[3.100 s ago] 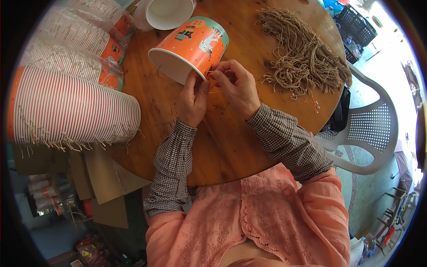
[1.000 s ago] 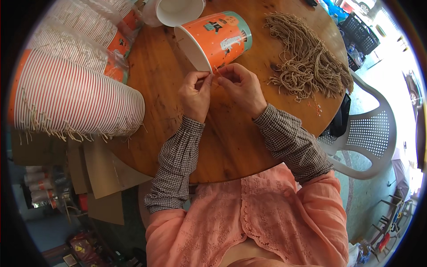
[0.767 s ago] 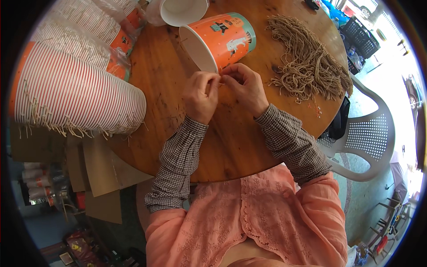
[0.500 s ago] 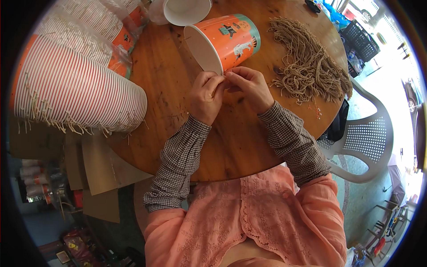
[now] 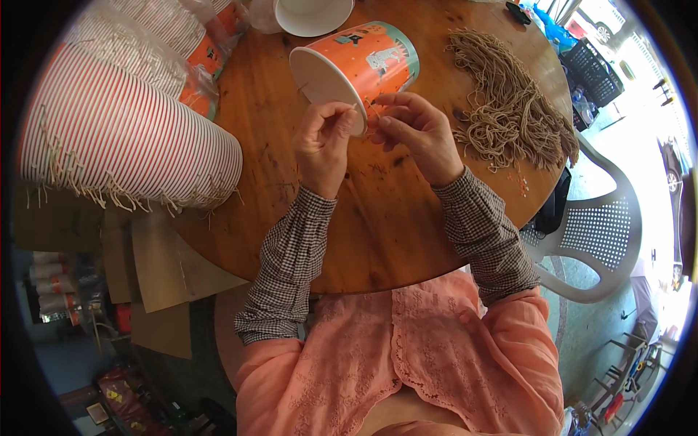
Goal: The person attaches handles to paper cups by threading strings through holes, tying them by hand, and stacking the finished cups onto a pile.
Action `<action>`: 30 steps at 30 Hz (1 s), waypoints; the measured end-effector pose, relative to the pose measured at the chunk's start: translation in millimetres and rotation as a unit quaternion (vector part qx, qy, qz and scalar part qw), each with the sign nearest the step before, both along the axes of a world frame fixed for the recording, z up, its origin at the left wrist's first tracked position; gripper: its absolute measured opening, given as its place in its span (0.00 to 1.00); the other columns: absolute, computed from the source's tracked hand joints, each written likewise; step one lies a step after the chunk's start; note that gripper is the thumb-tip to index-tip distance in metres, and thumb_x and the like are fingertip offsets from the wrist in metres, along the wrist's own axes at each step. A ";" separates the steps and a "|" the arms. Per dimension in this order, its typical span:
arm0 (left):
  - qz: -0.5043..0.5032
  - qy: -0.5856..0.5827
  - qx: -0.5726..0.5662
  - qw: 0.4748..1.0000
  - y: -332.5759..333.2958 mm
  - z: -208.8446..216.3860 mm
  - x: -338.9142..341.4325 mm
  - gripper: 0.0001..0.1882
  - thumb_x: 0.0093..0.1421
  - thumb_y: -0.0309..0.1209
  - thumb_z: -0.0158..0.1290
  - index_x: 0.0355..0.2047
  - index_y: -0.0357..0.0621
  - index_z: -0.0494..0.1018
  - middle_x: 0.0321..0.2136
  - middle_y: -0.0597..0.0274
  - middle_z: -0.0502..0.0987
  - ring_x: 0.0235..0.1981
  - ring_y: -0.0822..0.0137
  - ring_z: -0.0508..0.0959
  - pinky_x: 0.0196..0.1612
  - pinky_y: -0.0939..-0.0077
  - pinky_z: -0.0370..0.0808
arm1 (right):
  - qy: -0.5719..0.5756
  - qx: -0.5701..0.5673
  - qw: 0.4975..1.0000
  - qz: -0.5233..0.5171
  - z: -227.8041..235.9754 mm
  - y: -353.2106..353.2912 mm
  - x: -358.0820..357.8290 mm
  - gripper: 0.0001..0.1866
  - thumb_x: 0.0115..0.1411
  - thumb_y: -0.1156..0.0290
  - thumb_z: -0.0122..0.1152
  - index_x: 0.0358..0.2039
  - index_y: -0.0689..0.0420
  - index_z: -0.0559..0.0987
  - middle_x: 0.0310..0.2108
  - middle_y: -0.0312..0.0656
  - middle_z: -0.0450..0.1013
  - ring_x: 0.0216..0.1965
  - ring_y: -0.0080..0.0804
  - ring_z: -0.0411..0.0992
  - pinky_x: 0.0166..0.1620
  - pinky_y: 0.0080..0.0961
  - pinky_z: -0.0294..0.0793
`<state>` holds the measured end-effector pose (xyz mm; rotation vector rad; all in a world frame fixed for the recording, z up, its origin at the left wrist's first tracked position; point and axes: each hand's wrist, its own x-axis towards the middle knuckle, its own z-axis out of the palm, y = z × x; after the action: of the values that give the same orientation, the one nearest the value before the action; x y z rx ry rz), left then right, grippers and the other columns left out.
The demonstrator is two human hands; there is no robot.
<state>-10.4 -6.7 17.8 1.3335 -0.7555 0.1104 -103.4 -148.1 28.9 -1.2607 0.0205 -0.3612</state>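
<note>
An orange paper bucket (image 5: 385, 67) with a white rim, a green base band and printed figures lies on its side, its mouth facing left. At the near part of its rim, my left hand (image 5: 323, 145) is closed in a pinch just inside the mouth, with what looks like a short end of cord at the fingertips. On the outer side, my right hand (image 5: 425, 138) pinches a thin tan cord (image 5: 374, 113) close to the wall. The bucket hides part of the cord between the two hands.
Nested buckets (image 5: 131, 131) with cord ends hanging from their rims lie at the left, beside bagged stacks. A heap of tan cords (image 5: 509, 109) lies to the right on the round wooden table (image 5: 371, 232). Behind stands a white tub (image 5: 314, 16); a grey chair (image 5: 596, 225) is at right.
My hands, together at the rim before, have drawn apart, the left moving left and the right moving right. The bucket has shifted slightly to the left.
</note>
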 end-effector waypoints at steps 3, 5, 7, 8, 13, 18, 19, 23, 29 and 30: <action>-0.040 0.070 -0.008 0.997 4.7 7.4 -5.1 0.05 0.62 0.24 0.54 0.37 0.35 0.73 0.34 0.65 0.77 0.33 0.75 0.76 0.40 0.82 0.75 | -0.023 0.002 0.999 -0.024 7.5 0.3 -5.4 0.14 0.62 0.76 0.56 0.48 0.63 0.73 0.38 0.39 0.78 0.33 0.22 0.76 0.33 0.16 0.75; -0.068 0.100 -0.021 0.992 4.7 10.3 -8.4 0.05 0.63 0.25 0.53 0.37 0.35 0.73 0.33 0.64 0.77 0.33 0.75 0.77 0.40 0.82 0.75 | -0.044 -0.009 0.999 -0.002 6.7 -0.1 -7.2 0.12 0.63 0.77 0.54 0.47 0.61 0.74 0.38 0.37 0.77 0.32 0.19 0.75 0.33 0.14 0.75; -0.118 0.118 -0.013 0.986 2.0 12.5 -14.4 0.06 0.64 0.26 0.51 0.38 0.34 0.73 0.32 0.63 0.78 0.32 0.76 0.77 0.40 0.83 0.75 | -0.056 -0.066 0.996 -0.015 10.8 3.3 -8.4 0.11 0.63 0.78 0.54 0.46 0.61 0.75 0.38 0.36 0.77 0.32 0.19 0.75 0.33 0.15 0.75; -0.119 0.119 -0.014 0.986 0.4 13.9 -17.1 0.06 0.64 0.26 0.51 0.38 0.34 0.73 0.32 0.63 0.78 0.32 0.76 0.77 0.40 0.83 0.75 | -0.069 -0.122 0.990 -0.028 12.5 5.5 -8.7 0.11 0.63 0.78 0.53 0.46 0.61 0.75 0.37 0.35 0.77 0.31 0.19 0.74 0.33 0.16 0.75; -0.147 0.105 0.068 0.981 9.5 15.3 -14.0 0.05 0.65 0.26 0.50 0.37 0.35 0.73 0.29 0.65 0.78 0.29 0.77 0.77 0.30 0.80 0.74 | -0.060 -0.286 0.950 -0.114 16.8 13.4 -10.3 0.12 0.61 0.79 0.54 0.45 0.61 0.76 0.32 0.38 0.78 0.30 0.23 0.76 0.34 0.19 0.76; -0.008 -0.140 0.124 0.982 8.7 23.8 -14.5 0.03 0.62 0.23 0.53 0.34 0.37 0.73 0.26 0.65 0.77 0.24 0.74 0.75 0.26 0.77 0.72 | -0.127 -0.427 0.873 -0.197 14.0 15.9 -7.3 0.12 0.57 0.80 0.57 0.43 0.60 0.76 0.29 0.44 0.78 0.29 0.31 0.78 0.32 0.25 0.77; 0.034 -0.230 0.134 0.963 9.0 25.6 -13.5 0.02 0.60 0.23 0.54 0.33 0.37 0.73 0.25 0.64 0.76 0.23 0.72 0.75 0.26 0.77 0.72 | -0.124 -0.436 0.869 -0.199 15.7 17.2 -8.7 0.12 0.57 0.79 0.58 0.42 0.60 0.77 0.29 0.44 0.78 0.28 0.34 0.77 0.32 0.27 0.77; 0.019 -0.267 0.136 0.954 15.5 39.4 -14.5 0.04 0.58 0.22 0.56 0.34 0.38 0.74 0.26 0.62 0.76 0.24 0.66 0.76 0.27 0.77 0.72 | -0.102 -0.438 0.868 -0.209 23.5 27.7 -12.9 0.09 0.56 0.77 0.61 0.38 0.59 0.78 0.25 0.44 0.77 0.23 0.31 0.77 0.28 0.27 0.76; 0.165 -0.351 0.002 0.922 25.6 44.1 -17.2 0.06 0.54 0.18 0.54 0.33 0.34 0.74 0.28 0.56 0.76 0.29 0.58 0.76 0.35 0.69 0.74 | 0.018 -0.126 0.980 -0.155 50.7 34.7 -10.1 0.08 0.61 0.72 0.59 0.33 0.64 0.79 0.26 0.39 0.79 0.17 0.18 0.71 0.21 0.16 0.69; 0.165 -0.351 0.000 0.922 28.8 42.6 -21.0 0.06 0.54 0.18 0.54 0.33 0.34 0.74 0.28 0.56 0.76 0.29 0.58 0.76 0.35 0.69 0.74 | 0.017 -0.127 0.979 -0.157 54.8 34.0 -8.6 0.08 0.61 0.72 0.59 0.33 0.64 0.79 0.26 0.39 0.79 0.17 0.18 0.71 0.21 0.16 0.69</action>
<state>-31.4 22.1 60.4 1.4170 -1.1158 0.8962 -112.0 -114.1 83.7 -1.5210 0.2111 -0.6298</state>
